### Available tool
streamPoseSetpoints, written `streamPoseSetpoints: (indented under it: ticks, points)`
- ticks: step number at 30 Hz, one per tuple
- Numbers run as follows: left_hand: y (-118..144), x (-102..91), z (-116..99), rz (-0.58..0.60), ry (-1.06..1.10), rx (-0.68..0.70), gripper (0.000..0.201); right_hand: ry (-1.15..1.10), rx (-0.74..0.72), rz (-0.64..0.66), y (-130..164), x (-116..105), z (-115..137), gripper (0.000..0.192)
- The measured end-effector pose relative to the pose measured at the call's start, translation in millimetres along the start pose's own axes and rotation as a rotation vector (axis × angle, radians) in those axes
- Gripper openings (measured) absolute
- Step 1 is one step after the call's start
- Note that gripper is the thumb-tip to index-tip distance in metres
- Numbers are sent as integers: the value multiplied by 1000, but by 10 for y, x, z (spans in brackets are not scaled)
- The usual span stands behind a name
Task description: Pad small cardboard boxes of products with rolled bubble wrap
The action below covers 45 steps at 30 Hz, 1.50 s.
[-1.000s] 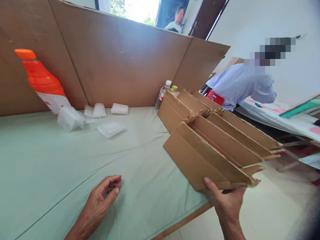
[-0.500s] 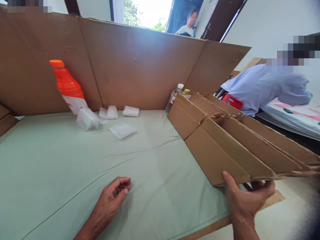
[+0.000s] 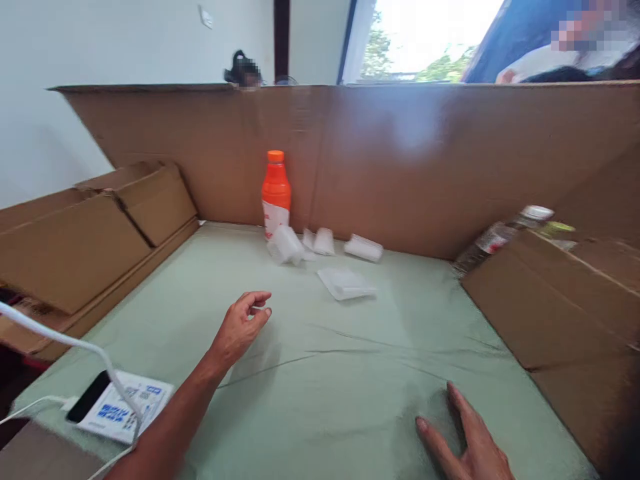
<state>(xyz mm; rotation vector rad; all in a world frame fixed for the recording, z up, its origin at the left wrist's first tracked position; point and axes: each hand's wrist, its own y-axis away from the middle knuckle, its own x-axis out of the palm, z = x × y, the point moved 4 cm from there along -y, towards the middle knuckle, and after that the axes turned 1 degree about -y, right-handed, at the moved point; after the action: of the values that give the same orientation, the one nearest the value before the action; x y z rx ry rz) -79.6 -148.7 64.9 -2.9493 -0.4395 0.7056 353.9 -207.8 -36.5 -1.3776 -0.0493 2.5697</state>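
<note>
My left hand (image 3: 243, 325) hovers over the pale green cloth (image 3: 320, 407), its thumb and fingers apart and nothing in them. Ahead of it lie a crumpled piece of bubble wrap (image 3: 287, 245), a folded clear plastic packet (image 3: 346, 284), a small white roll (image 3: 363, 248) and another small white piece (image 3: 325, 241). An orange bottle (image 3: 276, 193) with a white label stands behind them against the cardboard. My right hand (image 3: 467, 440) is low at the right, thumb and fingers spread, holding nothing; part of it is cut off by the frame's lower edge.
A tall cardboard wall (image 3: 425, 173) spans the back. Cardboard boxes stand left (image 3: 80, 247) and right (image 3: 575, 320). A clear bottle (image 3: 500, 237) leans behind the right box. At lower left, a white cable (image 3: 65, 340) crosses a white device with a printed label (image 3: 125, 403). People are beyond the wall.
My view has swung left. My right hand has let go of the right-hand cardboard box and moved over the cloth. My left hand has reached forward, nearer the bubble wrap.
</note>
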Motion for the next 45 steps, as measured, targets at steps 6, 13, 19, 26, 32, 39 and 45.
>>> streamPoseSetpoints:
  ticks: [6, 13, 19, 26, 32, 39, 45]
  points:
    - [-475, -954, 141, -414, -176, 11, 40, 69, -318, 73, -1595, 607, 1112, 80]
    - [-768, -2486, -46, -933, -807, 78, 59, 89, -386, 20, -1961, 1160, 1690, 71]
    - [-756, -3194, 0, -704, -1136, -43, 51, -23, -287, -108, -1818, 1032, 1506, 78]
    - [-185, -2670, -94, -663, -1018, 231, 47, -175, -287, -272, -1406, 638, 1685, 60]
    - [458, -1414, -500, -406, -692, 523, 43, -286, -405, -180, -889, 388, 1810, 48]
    - [1152, -466, -1006, -139, -457, 754, 67, -664, -204, 140, -329, 141, 1565, 48]
    - [1276, -534, -404, -494, 28, 274, 80, -852, 12, 413, 107, 61, 1412, 62]
